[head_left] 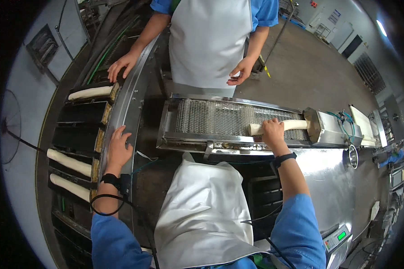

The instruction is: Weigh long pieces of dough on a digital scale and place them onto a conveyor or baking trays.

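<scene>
My right hand point(274, 132) is closed around a long pale dough roll point(296, 124) lying on the wire mesh conveyor point(211, 117). The roll's right end sits at the mouth of a metal housing point(330, 127). My left hand point(119, 149) holds nothing, its fingers apart, over the metal rail point(131, 94) beside a row of black pans point(78, 138). A dough roll point(90, 92) rests in the far pan. Two more rolls, an upper one point(69, 162) and a lower one point(70, 186), lie in nearer pans.
Across the conveyor stands a co-worker in a white apron point(208, 45), one hand point(123, 66) by the far pan, the other point(242, 71) above the conveyor's far side. A steel table point(330, 179) is at right, with a scale point(336, 237) near me. Cables hang from my wrist straps.
</scene>
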{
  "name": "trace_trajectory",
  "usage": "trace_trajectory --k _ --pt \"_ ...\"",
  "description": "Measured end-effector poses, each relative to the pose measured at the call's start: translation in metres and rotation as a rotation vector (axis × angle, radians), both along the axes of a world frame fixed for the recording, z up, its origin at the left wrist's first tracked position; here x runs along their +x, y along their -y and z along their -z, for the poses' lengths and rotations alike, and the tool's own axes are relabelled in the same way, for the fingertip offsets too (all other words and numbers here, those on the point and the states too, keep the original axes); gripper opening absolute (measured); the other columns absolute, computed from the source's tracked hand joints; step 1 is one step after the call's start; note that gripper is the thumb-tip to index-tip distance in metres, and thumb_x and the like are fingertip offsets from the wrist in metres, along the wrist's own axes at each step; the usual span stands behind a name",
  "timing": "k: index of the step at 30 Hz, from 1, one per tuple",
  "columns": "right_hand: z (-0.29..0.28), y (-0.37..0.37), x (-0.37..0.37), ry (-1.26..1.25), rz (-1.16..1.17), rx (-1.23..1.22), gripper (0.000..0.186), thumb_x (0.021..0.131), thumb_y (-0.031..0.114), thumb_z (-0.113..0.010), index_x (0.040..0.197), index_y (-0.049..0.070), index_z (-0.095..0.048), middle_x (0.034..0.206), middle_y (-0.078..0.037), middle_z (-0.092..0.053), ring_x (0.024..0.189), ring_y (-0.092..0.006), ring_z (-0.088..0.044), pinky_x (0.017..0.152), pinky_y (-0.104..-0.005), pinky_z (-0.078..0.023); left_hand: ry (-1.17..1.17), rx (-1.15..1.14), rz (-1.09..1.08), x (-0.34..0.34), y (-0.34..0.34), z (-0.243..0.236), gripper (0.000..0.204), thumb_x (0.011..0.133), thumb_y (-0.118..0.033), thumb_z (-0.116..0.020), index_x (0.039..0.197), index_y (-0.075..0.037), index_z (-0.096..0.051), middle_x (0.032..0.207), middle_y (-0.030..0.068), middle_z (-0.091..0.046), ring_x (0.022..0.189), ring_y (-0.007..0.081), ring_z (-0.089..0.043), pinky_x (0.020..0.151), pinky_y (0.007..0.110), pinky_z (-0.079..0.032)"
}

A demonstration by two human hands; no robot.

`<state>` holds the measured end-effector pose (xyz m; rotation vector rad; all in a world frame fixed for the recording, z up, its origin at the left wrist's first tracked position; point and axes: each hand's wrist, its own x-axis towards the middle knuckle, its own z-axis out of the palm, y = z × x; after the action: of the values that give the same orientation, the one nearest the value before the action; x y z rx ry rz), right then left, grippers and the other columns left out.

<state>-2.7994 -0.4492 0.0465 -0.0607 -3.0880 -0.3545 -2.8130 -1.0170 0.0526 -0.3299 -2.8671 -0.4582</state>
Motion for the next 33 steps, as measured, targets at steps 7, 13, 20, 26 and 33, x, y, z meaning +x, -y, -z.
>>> trace_trajectory --k 7,13,20,26,33 --pt "-0.07 0.055 0.014 0.068 0.052 -0.644 0.035 0.07 0.013 -0.077 0.1 0.002 -0.061 0.097 -0.015 -0.068 0.088 -0.0294 -0.067 0.079 -0.0416 -0.052 -0.065 0.064 0.041 0.0 0.002 0.002 0.04 0.072 -0.01 -0.061 0.111 -0.005 -0.068 0.139 0.0154 -0.05 0.134 0.0335 -0.041 0.111 0.043 -0.035" --pt "-0.21 0.155 0.019 -0.011 -0.224 -1.627 0.037 0.086 0.018 -0.068 0.114 -0.002 -0.053 0.106 -0.014 -0.064 0.091 -0.0238 -0.067 0.073 -0.0359 -0.059 0.011 0.065 0.003 -0.004 0.008 0.007 0.039 0.076 -0.011 -0.06 0.114 -0.005 -0.066 0.14 0.0148 -0.049 0.136 0.0312 -0.039 0.113 0.043 -0.033" --pt "-0.279 0.265 0.024 0.495 -0.828 -2.208 0.085 0.086 0.027 -0.071 0.149 -0.003 -0.023 0.146 -0.032 -0.033 0.132 -0.0443 -0.041 0.094 -0.0475 -0.054 -0.049 0.212 0.106 -0.023 0.007 0.022 0.032 0.077 -0.006 -0.061 0.108 -0.005 -0.067 0.135 0.0156 -0.051 0.131 0.034 -0.043 0.109 0.044 -0.038" --pt "-0.235 0.224 -0.009 0.376 -0.707 -2.007 0.096 0.077 0.029 -0.08 0.148 -0.003 -0.025 0.142 -0.03 -0.041 0.133 -0.0444 -0.04 0.096 -0.047 -0.053 0.006 0.231 0.078 -0.01 0.0 0.024 0.028 0.08 -0.005 -0.063 0.107 -0.004 -0.067 0.137 0.014 -0.05 0.131 0.0327 -0.043 0.108 0.043 -0.039" --pt "-0.036 0.016 -0.077 0.19 -0.049 -1.496 0.067 0.08 0.005 -0.071 0.141 -0.002 -0.042 0.133 -0.017 -0.053 0.126 -0.0276 -0.051 0.102 -0.039 -0.044 -0.294 0.48 -0.151 0.008 0.035 -0.043 0.031 0.083 0.004 -0.059 0.111 -0.008 -0.067 0.122 0.0102 -0.064 0.116 0.0262 -0.059 0.101 0.036 -0.044"
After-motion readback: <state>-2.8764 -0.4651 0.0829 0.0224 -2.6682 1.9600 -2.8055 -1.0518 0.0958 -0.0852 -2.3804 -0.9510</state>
